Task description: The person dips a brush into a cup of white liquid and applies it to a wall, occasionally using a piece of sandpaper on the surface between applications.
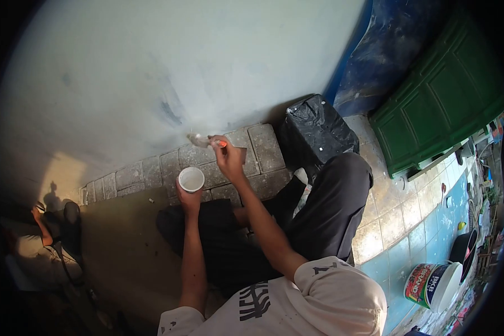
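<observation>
My left hand (pixel 190 197) is wrapped round a small white tub (pixel 192 179) with whitish contents, held upright over the paving. My right hand (pixel 228 158) grips a paintbrush (pixel 200 140), its orange handle end showing at the fingers and its head blurred. The brush head points left, close to the foot of the white wall (pixel 123 84), above and to the right of the tub. Dark grey smudges mark the wall just above the brush.
A black plastic-wrapped box (pixel 319 131) stands against the wall to the right. Beyond it is a green panelled door (pixel 442 95). Behind right, a paint bucket (pixel 434 285) sits on blue tiles. Another person (pixel 53 229) crouches at far left. Grey paving blocks (pixel 130 175) line the wall.
</observation>
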Action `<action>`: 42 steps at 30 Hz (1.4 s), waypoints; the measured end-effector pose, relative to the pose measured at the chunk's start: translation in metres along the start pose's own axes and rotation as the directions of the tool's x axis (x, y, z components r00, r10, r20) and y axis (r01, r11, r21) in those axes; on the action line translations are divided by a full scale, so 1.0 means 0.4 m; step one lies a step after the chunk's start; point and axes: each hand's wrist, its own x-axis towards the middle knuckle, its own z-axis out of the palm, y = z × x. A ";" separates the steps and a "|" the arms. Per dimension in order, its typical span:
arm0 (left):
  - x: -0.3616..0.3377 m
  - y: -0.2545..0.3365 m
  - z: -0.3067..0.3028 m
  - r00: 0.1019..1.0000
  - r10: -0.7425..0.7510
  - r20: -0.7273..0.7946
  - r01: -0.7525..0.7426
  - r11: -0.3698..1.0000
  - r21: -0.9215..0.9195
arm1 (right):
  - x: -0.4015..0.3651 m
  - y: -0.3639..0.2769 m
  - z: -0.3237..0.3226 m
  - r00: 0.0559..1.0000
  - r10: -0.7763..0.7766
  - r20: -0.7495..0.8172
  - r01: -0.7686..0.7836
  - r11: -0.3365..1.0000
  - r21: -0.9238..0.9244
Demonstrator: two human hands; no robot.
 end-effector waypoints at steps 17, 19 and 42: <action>0.013 0.050 -0.023 0.999 -0.054 -0.007 0.053 0.995 -0.082 | 0.047 -0.190 -0.010 0.868 0.145 0.474 -0.091 0.987 -0.135; 0.015 0.056 -0.027 1.000 -0.006 -0.004 0.005 0.998 -0.062 | 0.033 -0.194 0.010 0.847 0.113 0.520 -0.035 0.987 -0.156; 0.017 0.037 -0.020 0.998 -0.014 -0.058 0.008 0.996 -0.094 | 0.031 -0.277 0.019 0.757 0.148 0.637 -0.039 0.983 -0.181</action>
